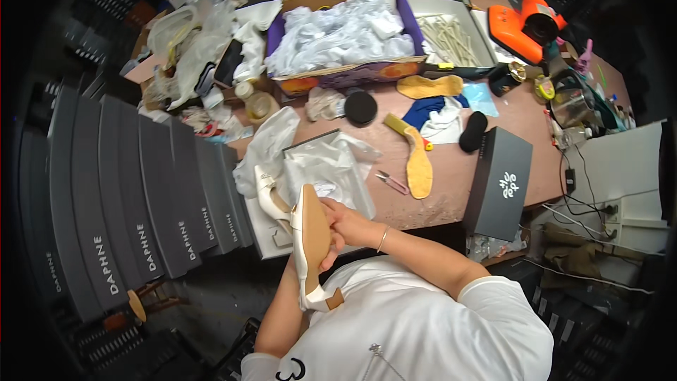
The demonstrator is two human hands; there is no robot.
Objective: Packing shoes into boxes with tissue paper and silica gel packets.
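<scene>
A white heeled shoe (307, 240) with a tan sole is held up in front of my body, its sole turned toward me and its heel pointing down. My left hand (330, 252) grips it from behind, with fingertips curled round the sole's edge. On the right side, near the toe, my right hand (344, 223) has its fingers bent against the same shoe, partly hidden by it. Just left stands a second white heeled shoe (270, 194), over the open shoe box (271, 247); whether it rests there is unclear. White tissue paper (328, 169) fills the box.
Dark shoe boxes (151, 190) stand stacked at the left. A closed dark box (501, 183) lies at the table's right edge. Beyond are orange insoles (419, 169), pink-handled snips (393, 182), a round black lid (360, 108) and a purple carton (345, 74) of crumpled white tissue.
</scene>
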